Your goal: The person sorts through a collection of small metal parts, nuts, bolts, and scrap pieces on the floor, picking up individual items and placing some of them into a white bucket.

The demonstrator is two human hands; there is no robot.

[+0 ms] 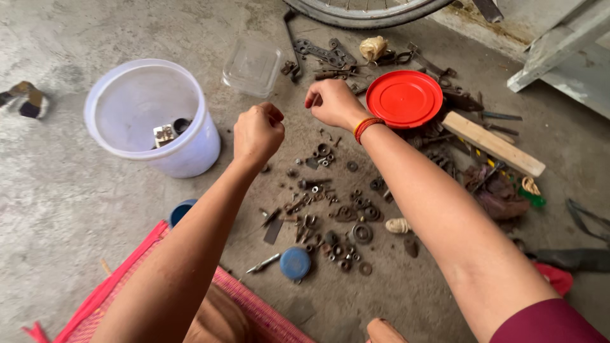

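My left hand [257, 131] hovers curled into a loose fist over the concrete floor, just right of a white plastic bucket [114, 136]. Whether a small part sits in its fingers I cannot tell. My right hand [332, 101], with a red and orange thread band at the wrist, is also curled, fingertips pinched together, beside a round red lid [404, 98]. Beneath both arms lies a scatter of rusty nuts, washers and bearings [337, 209]. A few metal pieces lie inside the bucket [166, 132].
A clear plastic tub [252, 63], wrenches and greasy tools [321, 54] lie near a bicycle tyre [362, 13] at the top. A wooden block [492, 143], dirty rag [495, 190], small blue cap [295, 262] and red woven mat [127, 279] surround the parts.
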